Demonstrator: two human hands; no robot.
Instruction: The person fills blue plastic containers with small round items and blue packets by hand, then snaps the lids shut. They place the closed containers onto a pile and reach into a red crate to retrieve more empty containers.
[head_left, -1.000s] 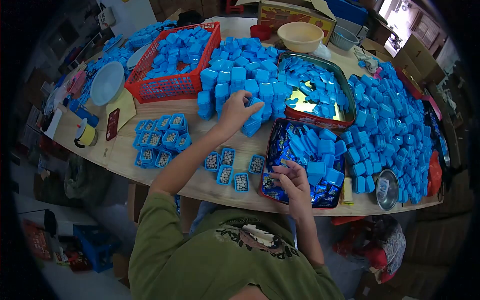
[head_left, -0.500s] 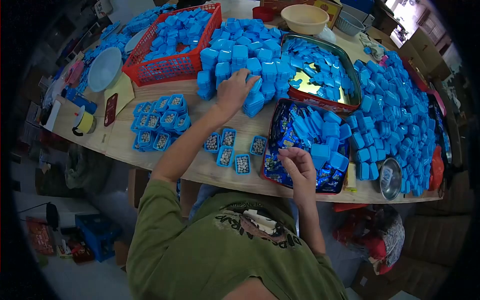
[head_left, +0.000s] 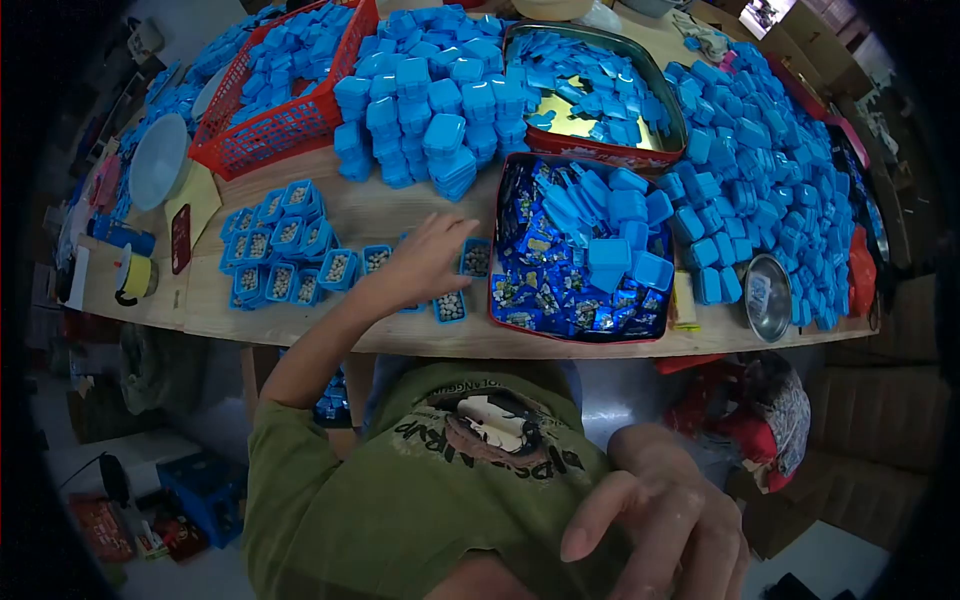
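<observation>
My left hand is over a few small blue boxes filled with pale round pellets, partly covering them; its fingers are stretched out, and nothing shows in them. A filled blue box is just right of its fingertips, and another filled box is below it. My right hand is raised close to the camera in front of my shirt, fingers loosely bent and apart, holding nothing visible. Farther back, stacked blue lidded boxes stand in columns. A cluster of filled boxes stands to the left.
A tin of blue printed packets with blue boxes on top stands right of my left hand. Behind it is a tray of flat blue pieces. A red basket, a large heap of blue boxes and a metal bowl surround them.
My left hand has come down from the stacked boxes to the filled ones near the table edge. My right hand has left the packet tin and risen toward the camera. The view has shifted.
</observation>
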